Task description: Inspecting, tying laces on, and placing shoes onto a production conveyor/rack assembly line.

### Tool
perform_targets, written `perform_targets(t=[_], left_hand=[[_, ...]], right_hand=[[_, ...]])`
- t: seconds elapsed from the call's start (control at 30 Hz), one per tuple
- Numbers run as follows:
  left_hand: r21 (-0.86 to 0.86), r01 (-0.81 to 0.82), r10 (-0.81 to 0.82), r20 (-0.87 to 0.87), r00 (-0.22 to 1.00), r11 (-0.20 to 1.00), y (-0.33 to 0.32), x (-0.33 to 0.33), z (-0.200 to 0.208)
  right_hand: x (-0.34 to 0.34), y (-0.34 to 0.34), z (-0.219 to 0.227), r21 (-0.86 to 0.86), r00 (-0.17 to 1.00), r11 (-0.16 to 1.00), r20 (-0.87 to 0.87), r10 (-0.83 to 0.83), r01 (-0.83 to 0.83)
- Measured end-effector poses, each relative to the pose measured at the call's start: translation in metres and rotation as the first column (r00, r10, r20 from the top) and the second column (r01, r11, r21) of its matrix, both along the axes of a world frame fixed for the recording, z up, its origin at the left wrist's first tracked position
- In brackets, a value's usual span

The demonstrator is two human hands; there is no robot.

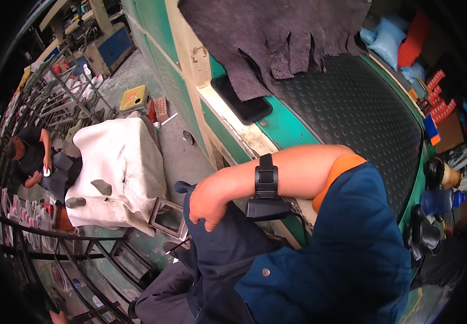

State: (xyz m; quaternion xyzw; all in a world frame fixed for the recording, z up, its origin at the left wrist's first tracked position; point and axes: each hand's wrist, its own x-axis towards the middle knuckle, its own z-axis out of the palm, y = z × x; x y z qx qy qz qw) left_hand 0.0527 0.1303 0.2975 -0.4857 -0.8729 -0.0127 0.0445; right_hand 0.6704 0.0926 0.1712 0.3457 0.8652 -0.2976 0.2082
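My right hand (207, 205) rests on the raised knee of my dark trousers (228, 243). Its fingers droop loosely over the cloth, their tips partly apart, and nothing shows in them. A black strap (266, 175) with a small black box (267, 209) is fastened round that wrist. Beyond the forearm, a black smartphone (244, 105) lies on the ledge of a green and cream machine (268, 127). A dark brown leather hide (276, 32) with ragged strips overlaps the phone's far end. I cannot make out my left hand.
A black studded mat (363, 108) covers the machine's top. Left of me, a white cloth (120, 156) drapes a bench, with a person (36, 156) seated behind it. Black metal rails (77, 237) curve across the lower left. A blue bottle (439, 201) stands at the right.
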Motion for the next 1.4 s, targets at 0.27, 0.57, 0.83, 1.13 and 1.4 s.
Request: perform_targets(t=[0.27, 0.57, 0.83, 1.13, 1.4], left_hand=[[0.045, 0.159, -0.144, -0.231, 0.962, 0.986, 0.027, -0.116, -0.059], [0.183, 0.005, 0.033, -0.203, 0.979, 0.983, -0.006, -0.060, -0.015], [0.265, 0.040, 0.000, -0.149, 0.989, 0.963, -0.026, -0.061, -0.031], [0.146, 0.013, -0.012, -0.009, 1.000, 0.989, -0.088, -0.059, -0.011], [0.074, -0.124, 0.125, -0.009, 0.992, 0.990, -0.107, -0.050, -0.010]], right_hand=[[0.007, 0.004, -0.005, 0.061, 0.995, 0.998, -0.095, 0.032, -0.026], [-0.025, -0.001, 0.022, -0.070, 0.993, 0.995, -0.084, -0.083, 0.077], [-0.068, -0.006, 0.029, -0.052, 0.988, 0.998, 0.148, 0.043, -0.036], [-0.074, 0.027, 0.048, 0.078, 0.999, 0.996, 0.036, 0.041, -0.043], [-0.054, 0.037, 0.042, 0.000, 0.997, 0.997, -0.010, 0.074, -0.074]])
